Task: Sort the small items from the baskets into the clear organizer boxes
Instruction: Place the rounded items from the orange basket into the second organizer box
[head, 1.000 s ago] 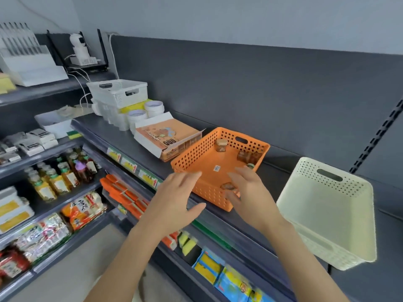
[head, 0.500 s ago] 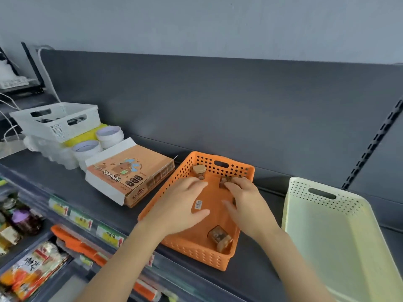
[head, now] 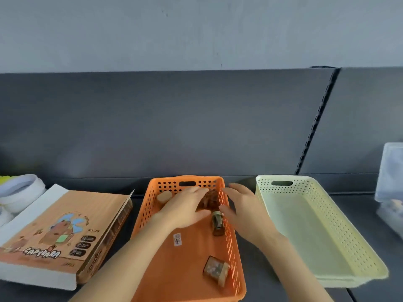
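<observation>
A grey wall (head: 196, 33) fills the upper part of the view, and below it a dark back panel (head: 152, 127) with a slotted upright strip (head: 316, 123) rises behind the dark shelf (head: 357, 210). On the right of the shelf lies a pale yellow perforated basket (head: 305, 232), with nothing in it. Just left of it, apart from it by a narrow strip of shelf, lies the orange perforated basket (head: 187, 269). Left of that lies a flat orange carton printed with a capybara (head: 58, 232), its flap edge close beside the orange basket's left wall. A clear organizer box (head: 390, 182) shows only partly at the right edge, well apart from the orange basket with the yellow basket between them. White round containers (head: 19, 188) sit blurred at the far left. The left hand (head: 187, 205) reaches into the far end of the orange basket, its fingers stretched out flat, and it covers part of a brown cluster of small items (head: 210, 199); whether it touches them cannot be told. The right hand (head: 242, 205) hovers over the basket's right wall with its fingers loosely spread and holds nothing. A cork-topped jar (head: 164, 196) stands in the far left corner, a second jar (head: 217, 222) lies by the right wall, and a third jar (head: 216, 270) lies tilted nearer the front. A small sticker (head: 177, 239) marks the basket floor.
</observation>
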A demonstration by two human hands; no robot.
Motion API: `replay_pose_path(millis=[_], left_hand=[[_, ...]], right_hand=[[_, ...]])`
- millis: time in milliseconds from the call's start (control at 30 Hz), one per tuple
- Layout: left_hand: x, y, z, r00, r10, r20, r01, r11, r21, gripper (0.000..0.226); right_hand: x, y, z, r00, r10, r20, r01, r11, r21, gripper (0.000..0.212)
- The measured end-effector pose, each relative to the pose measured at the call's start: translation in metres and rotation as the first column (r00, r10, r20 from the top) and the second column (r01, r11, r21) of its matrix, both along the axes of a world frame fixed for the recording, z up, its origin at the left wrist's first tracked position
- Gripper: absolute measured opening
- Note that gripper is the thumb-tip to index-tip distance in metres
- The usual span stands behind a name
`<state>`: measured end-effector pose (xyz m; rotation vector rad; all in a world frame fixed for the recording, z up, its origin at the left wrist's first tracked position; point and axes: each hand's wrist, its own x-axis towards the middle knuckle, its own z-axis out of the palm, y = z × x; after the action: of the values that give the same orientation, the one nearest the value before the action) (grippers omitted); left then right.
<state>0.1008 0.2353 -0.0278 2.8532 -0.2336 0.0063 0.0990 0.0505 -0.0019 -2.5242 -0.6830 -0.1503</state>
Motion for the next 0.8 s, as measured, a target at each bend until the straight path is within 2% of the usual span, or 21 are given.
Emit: replay_pose_path(millis=[100,233,367,533,700,800], left_hand=[[0.019,-0.001,-0.013,0.998,-0.048,-0.039,0.048,0.999,-0.014,0.065],[0.037,-0.003,-0.025,0.995,-0.055,-0.083,0.052,0.998,-0.034,0.062],[0.043,-0.005,-0.031,0.996,-0.071,-0.052,0.071,0.997,-0.009,0.061],[0.037,-0.003,-0.036,0.996,-0.063,-0.059,0.058,0.994,-0.088,0.054],[0.033,-0.007,-0.033,0.997,-0.073,-0.022,0.073,0.997,0.015,0.038],[0.029,-0.004,-0.023,1.0,0.001,-0.015,-0.002,0.999,-0.035,0.039]], right_hand=[[-0.004,-0.006,-0.002,0.998,-0.037,-0.053,0.037,0.999,0.001,0.043],[-0.004,-0.009,0.001,0.997,-0.064,-0.044,0.064,0.998,0.006,0.045],[-0.006,-0.009,0.0,0.997,-0.062,-0.044,0.063,0.998,0.011,0.045],[-0.006,-0.012,-0.004,0.995,-0.091,-0.049,0.092,0.996,0.011,0.046],[-0.009,-0.013,-0.003,0.997,-0.071,-0.018,0.071,0.997,0.02,0.045],[-0.009,-0.014,-0.002,0.998,-0.06,-0.007,0.06,0.998,0.022,0.045]])
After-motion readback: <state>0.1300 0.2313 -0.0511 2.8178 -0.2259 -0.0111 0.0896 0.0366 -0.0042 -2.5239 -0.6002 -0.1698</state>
